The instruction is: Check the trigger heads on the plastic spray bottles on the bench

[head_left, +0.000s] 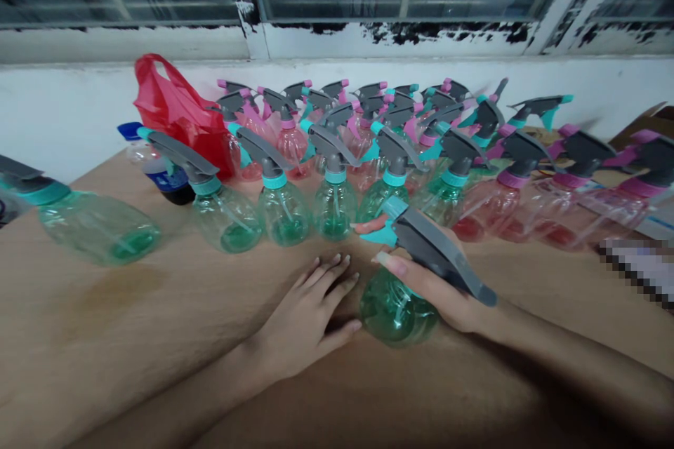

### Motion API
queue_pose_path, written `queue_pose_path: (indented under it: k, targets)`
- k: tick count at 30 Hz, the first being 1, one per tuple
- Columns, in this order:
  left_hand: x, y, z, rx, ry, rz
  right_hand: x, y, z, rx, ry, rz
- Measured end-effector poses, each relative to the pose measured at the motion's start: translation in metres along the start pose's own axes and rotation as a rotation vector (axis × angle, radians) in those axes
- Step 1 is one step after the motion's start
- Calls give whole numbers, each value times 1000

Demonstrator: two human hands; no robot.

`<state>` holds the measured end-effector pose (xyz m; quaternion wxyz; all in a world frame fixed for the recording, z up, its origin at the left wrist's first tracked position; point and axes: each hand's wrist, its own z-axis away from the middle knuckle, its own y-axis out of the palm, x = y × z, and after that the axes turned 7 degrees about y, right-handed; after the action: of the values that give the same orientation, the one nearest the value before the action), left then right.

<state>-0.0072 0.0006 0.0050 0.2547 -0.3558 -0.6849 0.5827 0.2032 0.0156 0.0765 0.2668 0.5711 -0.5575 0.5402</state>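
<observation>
My right hand [439, 287] grips a green spray bottle [394, 316] around its neck, below the grey and teal trigger head. The bottle leans a little, its nozzle pointing up and to the left. Flat on the wooden table [210, 337], my left hand [310, 316] has its fingers spread, just left of that bottle, and holds nothing. Right beyond my hands stands a row of green spray bottles with teal collars, among them one [335, 207] straight ahead of my left fingertips. The right hand's grip partly hides the held bottle's neck.
Pink spray bottles [563, 203] continue the row rightward, with many more behind. A green spray bottle [95, 224] stands apart at far left. Near it are a dark drink bottle [171, 179] and a red plastic bag [184, 112]. A cardboard box [645, 130] sits at right, before the wall.
</observation>
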Motion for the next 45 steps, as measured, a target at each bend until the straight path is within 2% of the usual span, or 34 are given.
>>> queue_pose_path:
  k: [21, 27, 33, 40, 45]
  targets:
    - [-2, -3, 0, 1, -23, 51, 2, -2, -1, 8, -19, 26]
    - [-1, -4, -1, 29, -11, 39, 5, -8, 0, 122, -110, 54]
    - [-1, -5, -3, 32, -23, 22, 2, -3, 0, 107, -80, -42]
    - [0, -13, -5, 38, -9, 104, 0, -3, -1, 102, -120, -12]
    - [-3, -19, -6, 27, -29, 248, 1, 1, -3, 75, -87, -27]
